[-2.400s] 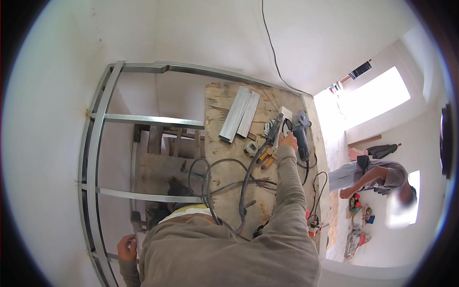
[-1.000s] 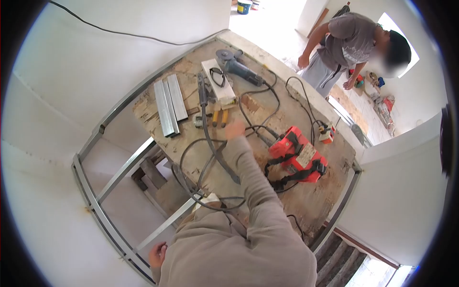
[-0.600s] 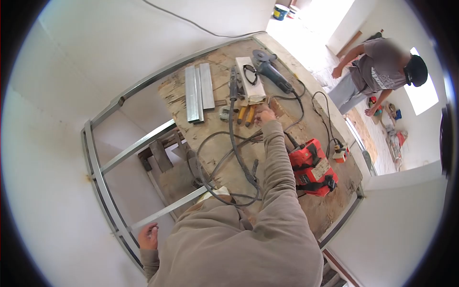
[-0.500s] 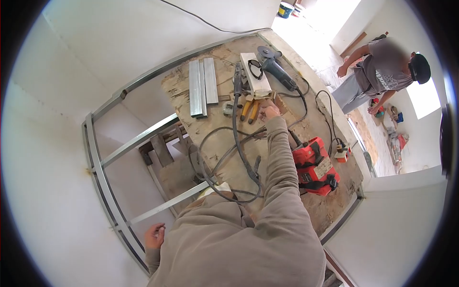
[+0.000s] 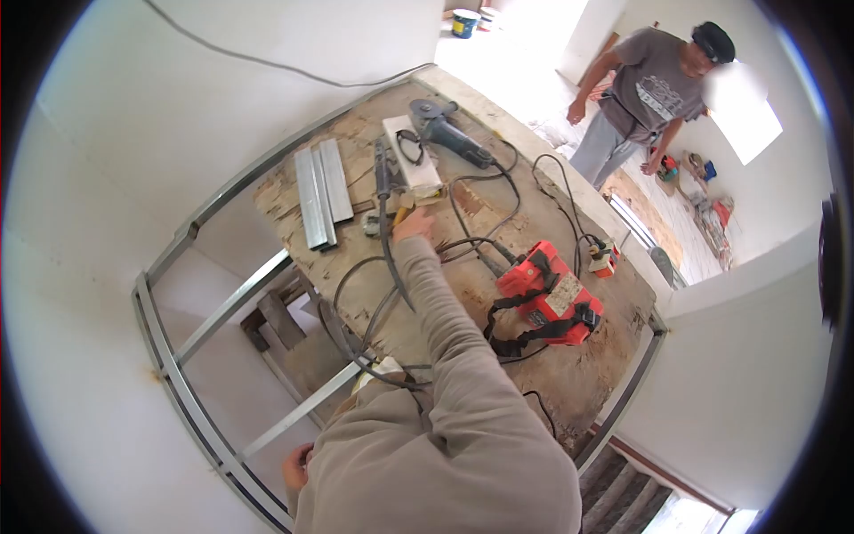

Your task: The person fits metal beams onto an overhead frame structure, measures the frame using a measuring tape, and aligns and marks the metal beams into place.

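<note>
My right hand reaches out over the worn wooden board, its fingers closed around yellow-handled pliers. Most of the pliers is covered by the hand. Just beyond lies a long white block with dark-framed glasses on it. To its left is a dark handle-like tool on a thick cable, and an angle grinder rests to its right. Low at my left side, my left hand has curled fingers around something dark; the sleeve partly hides it.
Metal profiles lie on the board's left. A red strapped machine and a small orange-white socket box stand right, among looping cables. An open metal frame borders the left; steps descend lower right. Another person stands beyond.
My right hand has moved left onto the pliers. My left hand has drawn lower, more behind the sleeve. The view has shifted, and the other person's posture is more upright.
</note>
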Action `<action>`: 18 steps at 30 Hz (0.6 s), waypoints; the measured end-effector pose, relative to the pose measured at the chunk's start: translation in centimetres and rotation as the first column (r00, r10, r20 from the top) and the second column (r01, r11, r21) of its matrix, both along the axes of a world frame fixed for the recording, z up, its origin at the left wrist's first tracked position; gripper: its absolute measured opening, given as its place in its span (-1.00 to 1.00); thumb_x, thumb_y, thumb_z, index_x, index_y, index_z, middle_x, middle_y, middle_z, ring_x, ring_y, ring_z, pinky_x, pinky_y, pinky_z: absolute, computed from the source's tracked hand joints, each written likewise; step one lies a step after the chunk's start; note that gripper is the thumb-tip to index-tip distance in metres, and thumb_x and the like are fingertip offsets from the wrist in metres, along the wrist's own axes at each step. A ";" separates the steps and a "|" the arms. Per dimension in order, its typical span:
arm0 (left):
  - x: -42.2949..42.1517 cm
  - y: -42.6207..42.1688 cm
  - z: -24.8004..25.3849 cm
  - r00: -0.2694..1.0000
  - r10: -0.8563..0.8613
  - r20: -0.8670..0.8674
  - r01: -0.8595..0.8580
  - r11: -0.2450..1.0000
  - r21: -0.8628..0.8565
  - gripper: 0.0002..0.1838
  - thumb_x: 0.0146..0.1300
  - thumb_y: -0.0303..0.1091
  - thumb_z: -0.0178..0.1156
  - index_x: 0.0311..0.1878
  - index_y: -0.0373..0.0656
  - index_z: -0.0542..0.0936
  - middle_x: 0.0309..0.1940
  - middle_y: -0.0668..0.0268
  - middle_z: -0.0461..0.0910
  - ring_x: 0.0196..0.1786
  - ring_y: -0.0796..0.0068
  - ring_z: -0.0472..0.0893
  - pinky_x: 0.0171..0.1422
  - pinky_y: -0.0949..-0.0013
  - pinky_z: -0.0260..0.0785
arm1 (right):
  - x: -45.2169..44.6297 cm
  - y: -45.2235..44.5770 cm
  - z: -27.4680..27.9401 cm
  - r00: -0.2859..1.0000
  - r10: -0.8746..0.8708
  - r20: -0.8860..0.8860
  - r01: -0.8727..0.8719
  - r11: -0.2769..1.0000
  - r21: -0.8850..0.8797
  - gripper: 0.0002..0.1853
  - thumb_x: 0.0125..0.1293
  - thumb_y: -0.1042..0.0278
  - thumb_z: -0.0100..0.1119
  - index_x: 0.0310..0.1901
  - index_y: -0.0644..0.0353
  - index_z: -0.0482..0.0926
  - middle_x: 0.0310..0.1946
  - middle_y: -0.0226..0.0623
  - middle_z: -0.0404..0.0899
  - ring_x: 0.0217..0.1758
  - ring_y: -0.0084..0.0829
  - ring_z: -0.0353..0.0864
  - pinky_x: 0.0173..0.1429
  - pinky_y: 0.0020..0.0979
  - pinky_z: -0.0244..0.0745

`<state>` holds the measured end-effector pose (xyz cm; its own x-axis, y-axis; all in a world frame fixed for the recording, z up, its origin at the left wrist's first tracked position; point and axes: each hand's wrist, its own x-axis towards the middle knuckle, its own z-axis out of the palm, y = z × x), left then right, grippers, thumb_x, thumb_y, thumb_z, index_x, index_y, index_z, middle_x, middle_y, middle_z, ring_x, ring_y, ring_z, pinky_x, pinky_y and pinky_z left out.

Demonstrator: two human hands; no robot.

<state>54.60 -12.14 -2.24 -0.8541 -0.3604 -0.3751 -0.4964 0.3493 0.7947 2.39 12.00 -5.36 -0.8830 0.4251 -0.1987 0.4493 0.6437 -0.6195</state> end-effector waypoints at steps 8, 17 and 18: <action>-1.7 -1.5 1.1 0.999 -0.049 0.017 0.048 0.998 0.044 -0.77 0.21 -0.48 0.23 -0.07 -0.29 0.62 -0.27 0.19 0.68 -0.20 0.48 0.64 -0.03 0.41 0.47 | 2.4 0.2 2.0 0.998 0.063 0.027 -0.065 0.994 0.090 -0.47 0.24 0.26 0.15 0.20 0.25 0.29 0.12 0.09 0.35 0.18 0.04 0.41 0.26 -0.12 0.35; -0.5 -3.9 -1.0 0.983 0.168 -0.078 -0.166 0.986 0.026 -0.86 0.22 -0.44 0.26 -0.20 -0.31 0.62 -0.53 0.24 0.61 -0.41 0.59 0.60 -0.34 0.55 0.39 | 1.0 8.7 8.4 0.942 -0.020 -0.336 -0.016 0.995 -0.103 -0.41 0.16 0.23 0.15 0.12 0.49 0.27 0.08 0.28 0.40 0.17 0.15 0.44 0.25 -0.12 0.37; 0.2 -4.0 -1.5 0.978 0.197 -0.068 -0.194 0.980 0.039 -0.87 0.22 -0.44 0.26 -0.25 -0.31 0.63 -0.58 0.25 0.59 -0.45 0.60 0.59 -0.37 0.57 0.36 | -0.1 10.9 9.1 0.929 -0.066 -0.364 0.039 0.996 -0.081 -0.38 0.17 0.24 0.15 0.18 0.49 0.27 0.04 0.23 0.48 0.12 0.07 0.51 0.24 -0.11 0.38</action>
